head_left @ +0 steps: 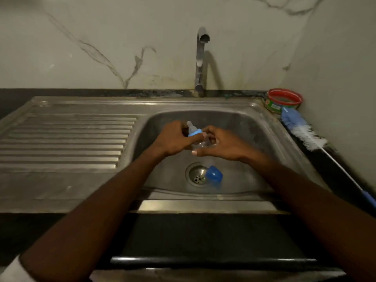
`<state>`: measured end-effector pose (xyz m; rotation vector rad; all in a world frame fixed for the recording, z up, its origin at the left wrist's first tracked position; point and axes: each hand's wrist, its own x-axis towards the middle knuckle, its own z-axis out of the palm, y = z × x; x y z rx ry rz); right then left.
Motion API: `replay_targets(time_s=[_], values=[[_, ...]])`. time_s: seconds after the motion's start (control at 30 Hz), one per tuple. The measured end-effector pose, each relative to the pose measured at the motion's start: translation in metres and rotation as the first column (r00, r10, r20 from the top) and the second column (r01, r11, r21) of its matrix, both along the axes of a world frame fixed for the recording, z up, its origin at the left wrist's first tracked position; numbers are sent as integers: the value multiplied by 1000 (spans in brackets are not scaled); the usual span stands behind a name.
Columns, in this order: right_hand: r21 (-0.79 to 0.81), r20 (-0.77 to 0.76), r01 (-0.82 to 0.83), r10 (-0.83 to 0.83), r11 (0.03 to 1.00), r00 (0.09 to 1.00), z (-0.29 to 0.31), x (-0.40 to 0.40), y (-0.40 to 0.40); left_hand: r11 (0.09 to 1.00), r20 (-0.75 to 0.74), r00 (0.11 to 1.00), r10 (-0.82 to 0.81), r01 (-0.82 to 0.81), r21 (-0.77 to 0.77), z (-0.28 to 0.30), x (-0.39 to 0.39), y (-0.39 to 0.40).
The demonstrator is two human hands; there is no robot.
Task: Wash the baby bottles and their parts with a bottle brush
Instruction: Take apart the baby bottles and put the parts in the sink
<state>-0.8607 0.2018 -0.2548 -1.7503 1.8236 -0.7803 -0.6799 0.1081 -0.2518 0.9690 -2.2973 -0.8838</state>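
Over the steel sink basin (240,127) both hands hold a small clear baby bottle (198,144) that has a blue collar ring and a clear teat (191,127) pointing up and away. My left hand (173,139) grips it near the collar. My right hand (221,144) curls round the clear body from the right. A blue bottle cap (213,174) lies in the basin beside the drain (197,175). The bottle brush (305,135), with a blue sponge tip, white bristles and a long thin handle, lies on the counter to the right of the sink.
The tap (200,62) stands behind the basin and no water runs from it. A ribbed steel draining board (65,137) lies to the left. A red-rimmed tub (283,100) sits in the back right corner against the wall. A dark rail (213,260) crosses below the counter edge.
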Motion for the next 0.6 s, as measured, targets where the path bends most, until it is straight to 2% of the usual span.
replay_targets(time_s=[0.03,0.13,0.17,0.23,0.27,0.33,0.4,0.5,0.57,0.6], values=[[-9,28,-10,11,1000,1000,2,2,2,1000,-43,999,5,-5,-7,2,2,6],[-22,150,-23,26,999,988,10,1,5,990,-271,962,-30,67,126,4,4,15],[-11,183,-26,27,1000,983,12,1,7,989,-304,950,-70,106,104,3,4,15],[29,212,-23,17,999,977,14,-1,8,975,-216,957,-192,161,-151,2,3,12],[53,220,-22,10,998,975,15,-2,8,936,-138,962,-235,187,-298,2,2,12],[83,234,-45,24,996,972,15,-1,9,849,-7,976,-216,184,-494,1,-2,12],[85,210,-77,58,993,976,12,2,7,791,64,994,-94,114,-601,1,-7,15],[92,159,-65,50,994,986,6,4,1,706,67,998,24,31,-708,-3,-13,10],[74,35,-54,51,996,998,4,3,-4,662,87,995,47,34,-748,-5,-14,8],[50,-84,-51,55,997,995,3,3,-6,666,116,991,67,42,-745,-7,-16,6]])
